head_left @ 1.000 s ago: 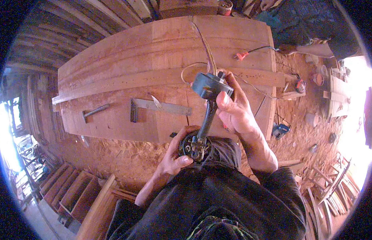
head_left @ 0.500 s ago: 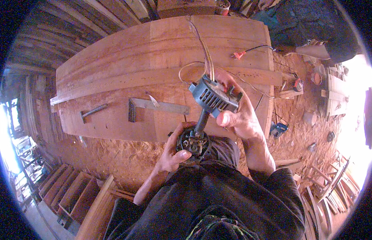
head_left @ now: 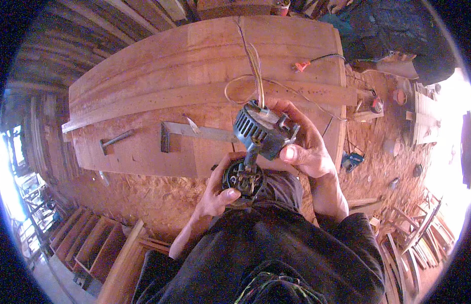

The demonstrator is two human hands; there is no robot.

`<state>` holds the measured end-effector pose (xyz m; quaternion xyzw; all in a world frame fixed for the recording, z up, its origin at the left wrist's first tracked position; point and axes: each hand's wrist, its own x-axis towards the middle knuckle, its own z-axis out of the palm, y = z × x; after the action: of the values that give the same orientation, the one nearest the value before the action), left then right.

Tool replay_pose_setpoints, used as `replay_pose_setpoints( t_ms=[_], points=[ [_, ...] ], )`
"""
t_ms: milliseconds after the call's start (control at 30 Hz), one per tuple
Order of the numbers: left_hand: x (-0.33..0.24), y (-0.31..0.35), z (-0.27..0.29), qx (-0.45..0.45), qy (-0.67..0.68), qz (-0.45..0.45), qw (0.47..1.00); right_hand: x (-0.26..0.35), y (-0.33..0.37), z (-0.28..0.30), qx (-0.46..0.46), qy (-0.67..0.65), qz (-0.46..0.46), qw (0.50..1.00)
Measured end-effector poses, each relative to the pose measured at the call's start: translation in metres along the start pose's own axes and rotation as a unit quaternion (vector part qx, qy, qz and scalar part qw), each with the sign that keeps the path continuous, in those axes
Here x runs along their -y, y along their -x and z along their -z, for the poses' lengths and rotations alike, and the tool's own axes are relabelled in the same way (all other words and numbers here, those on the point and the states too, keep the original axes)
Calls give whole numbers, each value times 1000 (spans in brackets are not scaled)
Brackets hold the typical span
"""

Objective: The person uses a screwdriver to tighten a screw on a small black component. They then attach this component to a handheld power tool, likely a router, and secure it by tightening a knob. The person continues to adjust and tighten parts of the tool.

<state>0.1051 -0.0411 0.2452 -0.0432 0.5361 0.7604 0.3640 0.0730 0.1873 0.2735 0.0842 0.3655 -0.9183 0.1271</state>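
My left hand [head_left: 213, 196] is wrapped round a dark, round power tool housing [head_left: 241, 185], whose open end shows metal parts inside. Just above it, my right hand [head_left: 315, 156] grips a blue-grey vented motor housing [head_left: 261, 126] between thumb and fingers. A dark shaft-like piece [head_left: 250, 159] bridges the short gap between the two housings. Loose wires [head_left: 257, 78] rise from the top of the vented housing and trail over the wooden panel. My right fingers behind the housing are partly hidden.
On the large wooden panel [head_left: 144, 61] lie a hammer [head_left: 116, 141], a try square [head_left: 210, 133], a long wooden board [head_left: 169, 101] and an orange plug [head_left: 300, 66]. A blue power tool [head_left: 352, 161] rests on the sawdust-covered floor. Wood pieces [head_left: 415, 230] are piled at the right.
My right hand has lowered and tilted the vented housing toward the dark housing, so less of the shaft-like piece shows. The wires have shifted with it. My left hand has barely moved.
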Motion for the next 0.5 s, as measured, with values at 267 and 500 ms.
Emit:
replay_pose_setpoints(
  t_ms=[267, 500],
  points=[
    [-14, 0, -9, 2, 3, 31, 1000, 13, 1, -17, -43, 63, -25, 997],
    [-6, 3, -5, 1, 9, 40, 999, 12, 3, 0, -40, 163, -15, 986]
  ],
)
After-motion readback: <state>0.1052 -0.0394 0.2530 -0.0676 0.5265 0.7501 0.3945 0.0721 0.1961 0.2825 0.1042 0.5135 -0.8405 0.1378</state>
